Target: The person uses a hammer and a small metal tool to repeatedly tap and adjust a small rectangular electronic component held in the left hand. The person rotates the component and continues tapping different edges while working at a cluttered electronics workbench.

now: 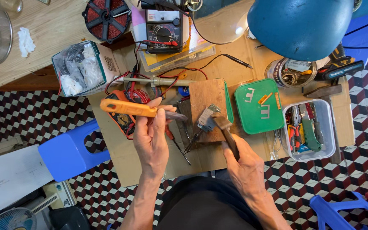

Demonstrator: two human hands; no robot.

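A green square lid [258,106] and a clear tub of tools [309,130] sit at the right of the cardboard-covered worktop [116,157], a foil-filled box [79,68] at the left. The left hand [152,138] is closed round an orange-handled tool [128,107] — held level above the worktop — while the right hand [245,164] grips a hammer [225,127], its head at a small metal part [207,117] on a wooden block [207,100].

Single view, head-worn camera, aimed almost straight down over the person's lap onto a cardboard work surface [107,157] laid above a checkered floor [22,115]. Range is close: the left hand [152,140] and right hand [245,164] enter from the bottom edge and sit near frame centre, forearms cut off by the lower border. A blue lamp shade [301,25] intrudes at top right, nearer the lens than the bench; with one camera only, there is no overlap between views to record.
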